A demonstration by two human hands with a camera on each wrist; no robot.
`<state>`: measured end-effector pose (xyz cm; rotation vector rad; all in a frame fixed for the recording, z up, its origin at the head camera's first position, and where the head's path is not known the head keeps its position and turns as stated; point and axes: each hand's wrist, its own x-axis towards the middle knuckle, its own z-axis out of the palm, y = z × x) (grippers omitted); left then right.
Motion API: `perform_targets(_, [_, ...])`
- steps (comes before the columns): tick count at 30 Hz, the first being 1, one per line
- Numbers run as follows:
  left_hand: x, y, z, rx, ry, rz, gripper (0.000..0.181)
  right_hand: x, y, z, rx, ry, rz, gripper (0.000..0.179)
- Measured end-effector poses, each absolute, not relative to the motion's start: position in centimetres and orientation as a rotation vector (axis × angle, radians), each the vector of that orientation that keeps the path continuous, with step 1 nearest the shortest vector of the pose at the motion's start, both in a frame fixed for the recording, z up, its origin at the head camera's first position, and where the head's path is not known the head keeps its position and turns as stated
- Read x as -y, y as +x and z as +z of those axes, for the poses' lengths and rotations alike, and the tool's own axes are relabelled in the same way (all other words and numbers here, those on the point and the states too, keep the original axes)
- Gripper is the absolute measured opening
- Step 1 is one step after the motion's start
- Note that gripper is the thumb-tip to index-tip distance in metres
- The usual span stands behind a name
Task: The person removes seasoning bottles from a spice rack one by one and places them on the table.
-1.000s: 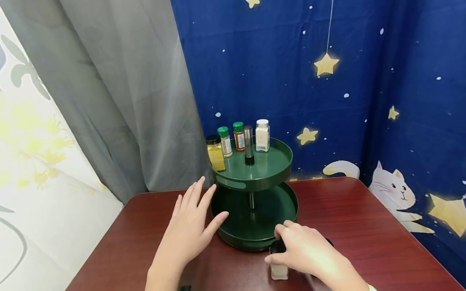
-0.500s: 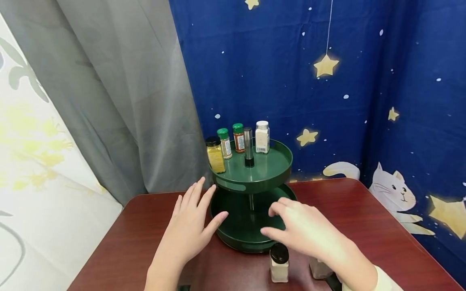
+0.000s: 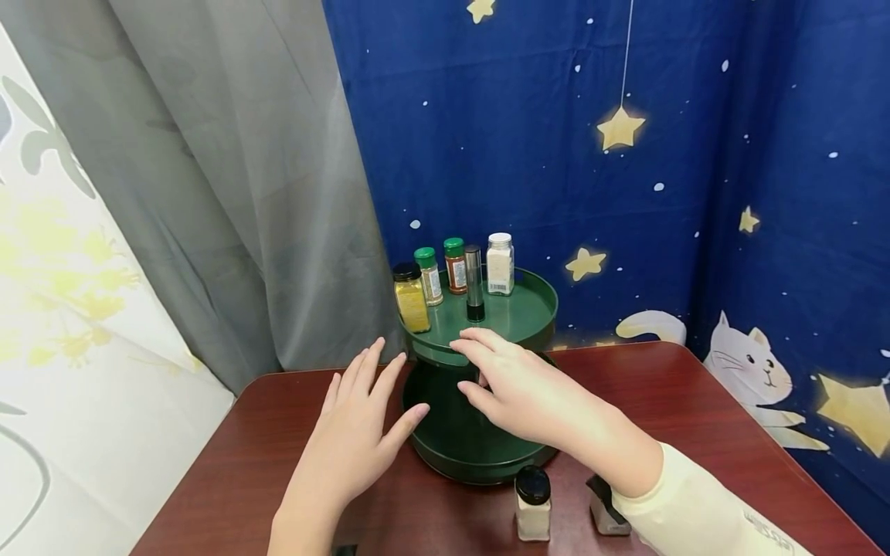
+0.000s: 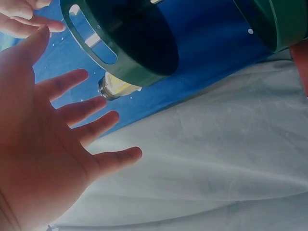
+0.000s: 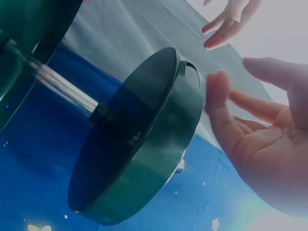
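Note:
A green two-tier round rack stands on the table; its upper tray (image 3: pixel 521 309) holds several spice jars, and its lower tray (image 3: pixel 452 440) is partly behind my right hand (image 3: pixel 528 390). That hand hovers by the upper tray's front rim, fingers loosely bent, holding nothing. In the right wrist view its fingertips are close beside the rim (image 5: pixel 168 130); contact cannot be told. My left hand (image 3: pixel 358 436) is spread to the left of the rack, palm bare in the left wrist view. On top are a yellow jar (image 3: pixel 412 305), two green-capped shakers (image 3: pixel 430 286) and a white-lidded jar (image 3: pixel 501 270).
A jar with a black lid (image 3: pixel 533 510) stands on the red-brown table (image 3: pixel 264 455) in front of the rack. Another dark-topped jar (image 3: pixel 608 513) is partly behind my right sleeve (image 3: pixel 695 502). Grey and blue curtains (image 3: pixel 521 116) hang behind the table.
My right hand has let go of the black-lidded jar, leaving it on the table, and has moved up and left to the upper tray's front rim. The left hand has hardly moved.

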<state>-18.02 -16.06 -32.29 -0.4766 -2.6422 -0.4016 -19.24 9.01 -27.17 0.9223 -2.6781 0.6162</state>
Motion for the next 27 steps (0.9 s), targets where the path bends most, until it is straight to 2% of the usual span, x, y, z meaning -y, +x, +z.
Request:
perform_targets(7, [16.1,-17.8,-32.2,2.649,-0.479,-0.389,0.071,-8.9,-19.5,-27.2,2.763,0.881,0.601,0.056])
perform_targets(20, [16.1,-17.6,-32.2,2.665,-0.470,-0.409,0.072,-10.5,-19.8,-27.2,2.768,0.863,0.622,0.052])
perform_targets(27, [16.3,-17.4,-32.0,2.657,-0.468,-0.420,0.071,-12.3,-20.5,-27.4,2.723,0.844,0.617,0.042])
